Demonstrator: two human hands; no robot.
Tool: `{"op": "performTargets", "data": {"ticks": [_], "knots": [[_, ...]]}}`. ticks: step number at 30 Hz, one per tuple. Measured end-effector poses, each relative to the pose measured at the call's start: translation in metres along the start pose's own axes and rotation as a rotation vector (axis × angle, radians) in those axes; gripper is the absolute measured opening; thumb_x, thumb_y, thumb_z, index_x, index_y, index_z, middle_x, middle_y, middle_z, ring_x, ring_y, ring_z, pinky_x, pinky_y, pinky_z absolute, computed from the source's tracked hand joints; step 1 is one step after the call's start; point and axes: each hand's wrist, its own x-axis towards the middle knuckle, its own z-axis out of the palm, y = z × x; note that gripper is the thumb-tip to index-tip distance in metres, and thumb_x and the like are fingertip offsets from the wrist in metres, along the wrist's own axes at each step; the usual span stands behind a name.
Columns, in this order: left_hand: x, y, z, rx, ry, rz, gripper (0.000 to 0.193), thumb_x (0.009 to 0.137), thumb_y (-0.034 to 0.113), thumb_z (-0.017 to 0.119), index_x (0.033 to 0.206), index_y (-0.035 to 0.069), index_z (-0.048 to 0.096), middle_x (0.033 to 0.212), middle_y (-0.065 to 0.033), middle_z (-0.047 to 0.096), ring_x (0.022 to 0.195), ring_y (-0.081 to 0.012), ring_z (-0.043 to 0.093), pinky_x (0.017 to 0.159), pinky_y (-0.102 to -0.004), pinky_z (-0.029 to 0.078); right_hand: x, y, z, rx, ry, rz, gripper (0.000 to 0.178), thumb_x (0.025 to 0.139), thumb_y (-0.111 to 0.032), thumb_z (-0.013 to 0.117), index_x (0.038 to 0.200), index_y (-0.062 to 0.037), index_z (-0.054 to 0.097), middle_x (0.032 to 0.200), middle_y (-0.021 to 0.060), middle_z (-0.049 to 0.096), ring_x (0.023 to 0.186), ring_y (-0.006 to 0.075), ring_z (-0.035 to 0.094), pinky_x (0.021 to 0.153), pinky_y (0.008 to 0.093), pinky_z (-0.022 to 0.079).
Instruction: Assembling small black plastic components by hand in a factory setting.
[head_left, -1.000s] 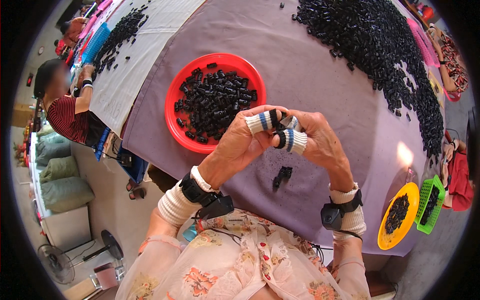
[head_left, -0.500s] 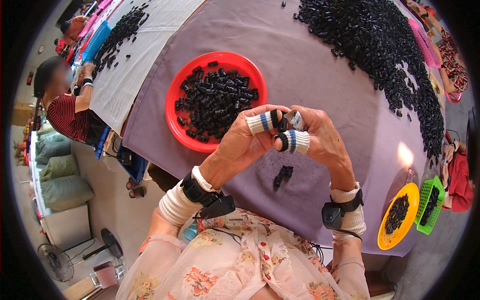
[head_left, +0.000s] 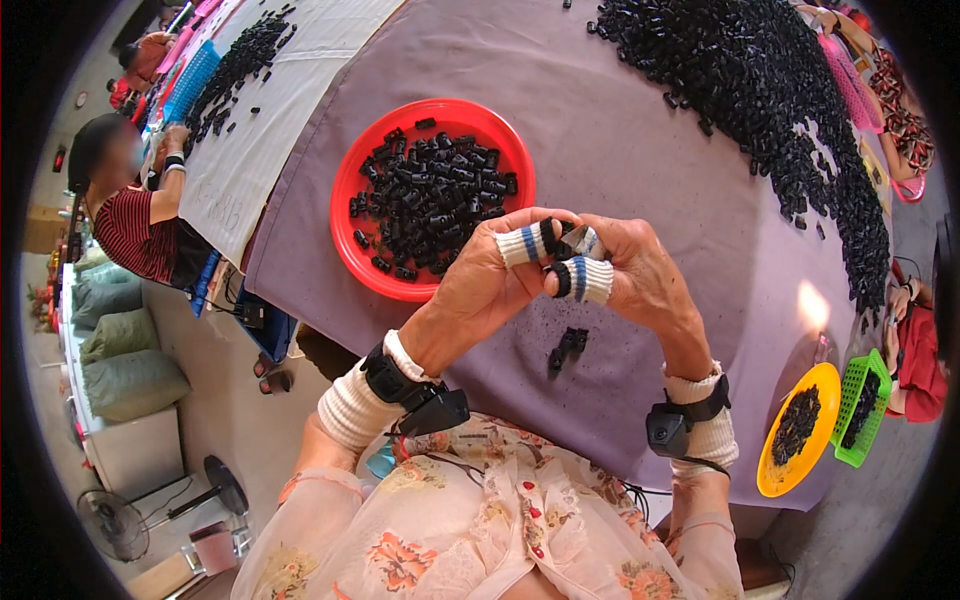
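Note:
My left hand (head_left: 485,285) and my right hand (head_left: 650,268) meet over the table, fingertips together. White knit finger sleeves (head_left: 525,245) with blue stripes and black ends cover some fingers. My left fingers pinch a small black plastic part, mostly hidden by them. Between my right thumb and finger is a small silvery pointed blade (head_left: 580,241), close against the part. A red basin (head_left: 345,225), left of my hands, holds many loose black plastic parts (head_left: 430,195). A few more black parts (head_left: 570,345) lie on the cloth below my hands.
A large heap of black parts (head_left: 740,90) spreads over the far right. Near the right edge are a yellow plate (head_left: 772,475) with black scraps and a green basket (head_left: 852,452). A co-worker (head_left: 140,220) sits at the left table; another person's arm (head_left: 900,300) shows at right.
My hands stay almost in place. The right fingers have turned slightly, and the silvery blade has shifted left, across the spot where the black part showed.

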Motion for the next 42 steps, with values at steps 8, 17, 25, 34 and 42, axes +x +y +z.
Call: {"op": "performTargets", "data": {"ticks": [8, 17, 25, 34, 42], "knots": [[0.002, 0.001, 0.005, 0.012, 0.023, 0.02, 0.022, 0.089, 0.013, 0.053, 0.104, -0.002, 0.057, 0.096, -0.0101, 0.061, 0.082, -0.0143, 0.061, 0.068, -0.0258, 0.053, 0.0, 0.005, -0.002, 0.072, 0.031, -0.001, 0.039, 0.066, -0.034, 0.077, 0.076, -0.0006, 0.06, 0.056, 0.0032, 0.049, 0.054, 0.0109, 0.043, 0.05, 0.0282, 0.037], [0.001, 0.0, -0.001, -0.065, -0.036, -0.018, 0.023, 0.09, 0.014, 0.051, 0.106, -0.002, 0.056, 0.1, -0.0105, 0.061, 0.085, -0.0159, 0.062, 0.072, -0.0273, 0.053, 0.002, -0.005, -0.007, -0.062, 0.013, 0.044, 0.042, 0.063, -0.036, 0.078, 0.072, -0.0009, 0.058, 0.058, 0.004, 0.05, 0.055, 0.012, 0.045, 0.051, 0.0289, 0.038], [0.002, -0.003, -0.003, -0.057, 0.022, -0.026, 0.023, 0.089, 0.013, 0.052, 0.105, -0.002, 0.056, 0.099, -0.0106, 0.061, 0.082, -0.0156, 0.062, 0.065, -0.0254, 0.053, 0.002, -0.005, -0.004, -0.003, 0.004, 0.009, 0.042, 0.065, -0.035, 0.076, 0.082, 0.0001, 0.062, 0.06, 0.0056, 0.054, 0.057, 0.0123, 0.047, 0.053, 0.029, 0.04], [0.001, 0.002, 0.003, -0.021, -0.012, -0.03, 0.027, 0.085, 0.013, 0.058, 0.107, -0.001, 0.055, 0.095, -0.0089, 0.06, 0.08, -0.0144, 0.06, 0.065, -0.0249, 0.052, 0.0, 0.001, -0.009, -0.119, 0.001, 0.032, 0.043, 0.065, -0.037, 0.077, 0.074, 0.0003, 0.059, 0.056, 0.0051, 0.052, 0.054, 0.0121, 0.046, 0.05, 0.0288, 0.038], [-0.001, 0.002, 0.004, 0.063, 0.05, 0.0, 0.027, 0.084, 0.014, 0.059, 0.106, -0.001, 0.056, 0.093, -0.0075, 0.061, 0.079, -0.014, 0.06, 0.062, -0.0228, 0.051, 0.001, 0.003, -0.006, -0.085, -0.006, 0.015, 0.042, 0.065, -0.037, 0.076, 0.073, 0.0002, 0.058, 0.055, 0.0044, 0.049, 0.054, 0.0114, 0.045, 0.049, 0.0288, 0.038]]}}
